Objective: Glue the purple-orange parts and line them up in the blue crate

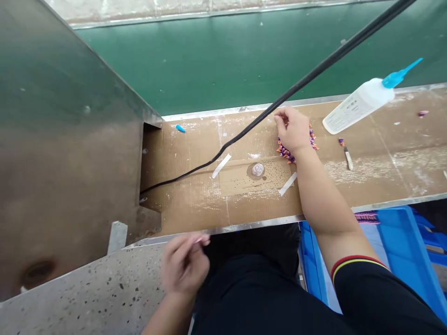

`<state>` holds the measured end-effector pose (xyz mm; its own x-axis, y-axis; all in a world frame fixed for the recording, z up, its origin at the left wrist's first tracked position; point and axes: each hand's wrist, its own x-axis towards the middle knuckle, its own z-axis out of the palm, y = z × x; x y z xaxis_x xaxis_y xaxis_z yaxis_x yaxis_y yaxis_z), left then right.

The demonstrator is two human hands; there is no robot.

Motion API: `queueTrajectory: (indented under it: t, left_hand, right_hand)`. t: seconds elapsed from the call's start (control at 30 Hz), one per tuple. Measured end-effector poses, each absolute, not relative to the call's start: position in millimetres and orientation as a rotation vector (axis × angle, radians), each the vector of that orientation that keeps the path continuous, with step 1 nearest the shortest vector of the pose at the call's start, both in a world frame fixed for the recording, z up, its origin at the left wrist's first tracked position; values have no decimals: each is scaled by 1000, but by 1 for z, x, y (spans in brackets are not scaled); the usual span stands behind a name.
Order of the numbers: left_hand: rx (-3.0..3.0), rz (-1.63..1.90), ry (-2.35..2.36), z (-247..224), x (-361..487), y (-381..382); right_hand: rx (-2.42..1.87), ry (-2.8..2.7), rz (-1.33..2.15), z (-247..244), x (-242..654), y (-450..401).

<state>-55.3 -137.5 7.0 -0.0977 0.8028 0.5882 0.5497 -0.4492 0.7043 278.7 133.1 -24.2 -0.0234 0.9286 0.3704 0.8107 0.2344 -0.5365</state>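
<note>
So the right hand point(293, 130) is curling its fingers together over a heap of tiny purple-and-orange pieces point(285, 152) on the cardboard-topped bench point(195, 204), can't tell if it's got any, and they're looking light and fiddly, best pinched at the edges, while the left hand point(185, 265) is pinching a pale sliver point(202, 239) between its fingertips just off the bench edge.

From here I take the brown cardboard bench top point(384, 135) as my landmark: beyond it a green panel point(195, 60), on it a white squeeze bottle point(359, 104) with a blue nozzle point(398, 74) and a purple-and-orange heap point(296, 146), below it a blue crate point(401, 251) — and across it a black sleeve point(370, 288) banded red and yellow.
</note>
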Motion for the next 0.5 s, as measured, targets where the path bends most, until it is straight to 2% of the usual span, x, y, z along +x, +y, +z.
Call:
queueTrajectory:
  t: [0.2,0.33,0.5]
  left_hand:
    - [2032,1463,811,24,-1,-59]
    - [2043,1368,728,15,14,-5]
    - [1711,1345,857,-23,21,3]
  right_hand:
    - [-1337,-1814,790,5,275,76]
    - [-1218,-2062,741,26,272,52]
    - [-1108,-2387,677,35,267,45]
